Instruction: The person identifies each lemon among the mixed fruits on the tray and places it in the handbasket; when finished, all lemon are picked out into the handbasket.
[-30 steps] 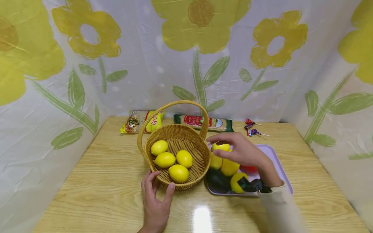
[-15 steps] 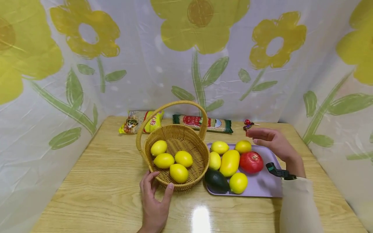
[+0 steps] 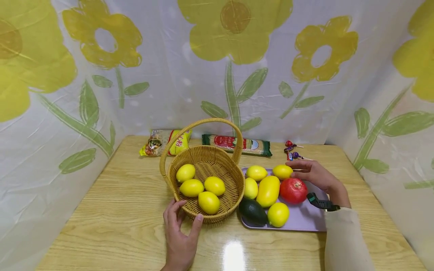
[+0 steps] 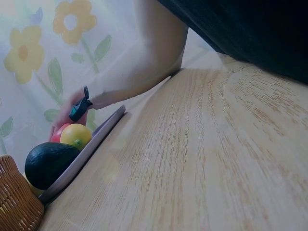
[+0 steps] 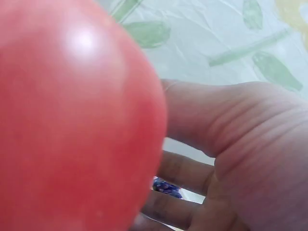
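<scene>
In the head view, my left hand [image 3: 181, 237] holds the front left rim of a wicker basket [image 3: 227, 165], index finger over the rim and thumb at its front. Several lemons [image 3: 208, 202] lie inside. My right hand [image 3: 315, 175] reaches over the back of a lilac tray [image 3: 306, 218], fingers fairly straight at the right end of a lemon [image 3: 282, 172]. Just below that hand sits a red pomegranate [image 3: 293, 191]. The pomegranate [image 5: 77, 125] hides the right fingertips in the right wrist view. Beside it are a yellow mango [image 3: 268, 191], a dark green avocado [image 3: 252, 212] and further lemons [image 3: 278, 214].
Behind the basket lie a yellow-ended food bag [image 3: 166, 142] and a green-ended noodle pack [image 3: 237, 145]. Lollipops [image 3: 295, 155] lie at the back right. All stand on a wooden table [image 3: 129, 210] backed by a flower-printed curtain [image 3: 169, 86].
My right hand moved from the tray's left part to its back right, then lowered to the lemon there. My left hand and the basket have stayed put.
</scene>
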Tool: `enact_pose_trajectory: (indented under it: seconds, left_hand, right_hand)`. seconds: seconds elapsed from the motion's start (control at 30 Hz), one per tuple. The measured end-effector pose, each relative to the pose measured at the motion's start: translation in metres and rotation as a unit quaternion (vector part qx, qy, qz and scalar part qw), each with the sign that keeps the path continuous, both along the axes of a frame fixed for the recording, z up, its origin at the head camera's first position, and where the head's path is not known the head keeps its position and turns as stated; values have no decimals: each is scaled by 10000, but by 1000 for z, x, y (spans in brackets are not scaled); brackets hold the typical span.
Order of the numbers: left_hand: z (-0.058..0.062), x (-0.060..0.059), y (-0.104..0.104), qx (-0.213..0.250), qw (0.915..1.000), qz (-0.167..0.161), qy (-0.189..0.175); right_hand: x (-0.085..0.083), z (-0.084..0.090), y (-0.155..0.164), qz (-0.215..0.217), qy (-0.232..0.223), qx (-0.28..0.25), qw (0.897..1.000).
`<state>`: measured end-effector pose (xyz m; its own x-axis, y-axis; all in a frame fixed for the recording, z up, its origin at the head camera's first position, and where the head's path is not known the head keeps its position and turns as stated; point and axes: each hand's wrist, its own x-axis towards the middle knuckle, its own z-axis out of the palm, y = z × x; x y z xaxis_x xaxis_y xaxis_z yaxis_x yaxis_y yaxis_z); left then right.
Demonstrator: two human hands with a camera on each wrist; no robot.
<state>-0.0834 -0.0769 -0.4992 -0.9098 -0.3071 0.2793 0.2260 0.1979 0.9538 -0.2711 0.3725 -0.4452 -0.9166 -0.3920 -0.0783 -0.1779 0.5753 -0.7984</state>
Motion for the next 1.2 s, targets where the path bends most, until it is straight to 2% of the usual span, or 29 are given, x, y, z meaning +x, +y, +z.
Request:
enact_pose_trajectory:
  seconds: [0.27, 0.5, 0.63, 0.77, 0.9, 1.03, 1.2]
  left_hand:
    - [-2, 0, 0, -22, 9999, 82, -98]
    - [-2, 0, 0, -38, 10000, 25, -70]
    - [-1, 0, 0, -39, 10000, -3, -42]
    - [-1, 0, 0, -11, 10000, 4, -35]
    - [-1, 0, 0, -20, 10000, 2, -8]
    - [-1, -1, 0, -14, 10000, -5, 35]
    - [0, 0, 1, 7, 10000, 0, 48]
  right_hand:
    - [-2, -4, -5, -125, 23, 38, 9999]
    - [-1, -3, -7, -212, 138, 267, 9993]
    - [3, 4, -7, -534, 89, 235, 9983]
    - [6, 18, -8, -720, 462, -72, 9963]
    - [12, 38, -18, -565, 928, -300, 9936]
    - [21, 61, -38, -274, 1107, -227, 9932]
    - [32, 78, -71, 405, 1232, -332, 9910]
